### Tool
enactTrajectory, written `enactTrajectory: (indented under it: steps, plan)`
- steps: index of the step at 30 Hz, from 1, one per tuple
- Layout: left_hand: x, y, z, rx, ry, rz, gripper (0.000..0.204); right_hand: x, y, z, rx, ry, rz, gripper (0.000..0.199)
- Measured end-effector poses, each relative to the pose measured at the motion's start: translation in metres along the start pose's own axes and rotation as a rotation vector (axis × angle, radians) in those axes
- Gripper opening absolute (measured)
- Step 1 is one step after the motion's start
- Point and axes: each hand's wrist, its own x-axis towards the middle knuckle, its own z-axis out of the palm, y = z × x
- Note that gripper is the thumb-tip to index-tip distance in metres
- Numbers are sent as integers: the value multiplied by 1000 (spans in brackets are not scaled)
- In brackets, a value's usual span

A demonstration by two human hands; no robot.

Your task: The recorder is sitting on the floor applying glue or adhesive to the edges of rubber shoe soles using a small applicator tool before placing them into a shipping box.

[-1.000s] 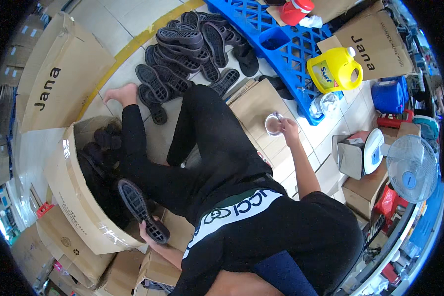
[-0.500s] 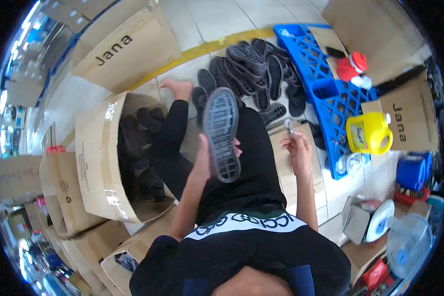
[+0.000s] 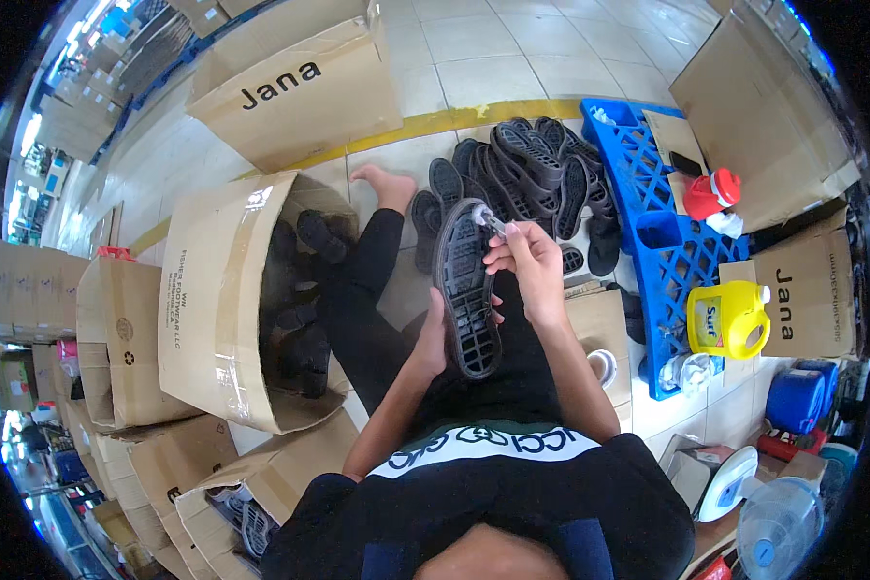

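far-left boxes (image 3: pixel 116 338): stacked cardboard cartons at 9 o'clock, flaps open; contents not readable from here.
open carton (image 3: pixel 213 300): lies on its side at 9 to 10 o'clock of your lap, mouth toward your legs. Dark soles inside, so a good share of the stock looks untouched.
left hand (image 3: pixel 435 338): yours, wrapped round the lower edge of the sole, fingers pressed on it from behind, thumb side toward you. Firm hold, not spread.
black sole (image 3: pixel 466 290): dead centre, held up over your thighs, clear of the floor. Tread side faces the camera. Long axis runs roughly 12 to 6, tipped slightly toward 11; which end is the toe I can't tell. Top end sits right at the tool tip.
right hand (image 3: pixel 527 266): yours, closed round a small brush-like tool (image 3: pixel 491 224), pinched between thumb and fingers. Tip touches the sole's upper end at about 12 o'clock of it.
progress: my read, you're at the start of this piece, tool at the top end only, rest of the rim below not yet reached. No visible coating to confirm.
sole pile (image 3: pixel 522 184): at 12 to 1 o'clock on the tiles, beyond your bare foot, overlapping loosely. Likely the handled batch, can't confirm.
small cup (image 3: pixel 604 367): on a cardboard box by your right knee, 3 o'clock.
blue pallet (image 3: pixel 648 193): at 2 o'clock, yellow jug (image 3: pixel 725 319) at its near end.
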Motion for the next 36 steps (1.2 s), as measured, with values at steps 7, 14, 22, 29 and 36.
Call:
enactTrajectory:
  steps: [7, 14, 22, 29, 36]
  plan:
    - [-8, 2, -11, 6, 19, -13, 82, 3, 6, 3, -291, -80, -20, 20]
    - [-15, 13, -30, -75, -25, -10, 77, -17, -5, 25, -829, -525, -483, 12]
    - [-8, 37, -39, -190, 71, 206, 77, -62, 8, 20, -924, -772, -306, 12]
    - [-10, 44, -37, -194, 135, 258, 79, -49, -8, 4, -951, -736, -245, 10]
    - [-27, 33, -27, -223, 66, 175, 76, 12, -46, 34, -985, -577, -608, 12]
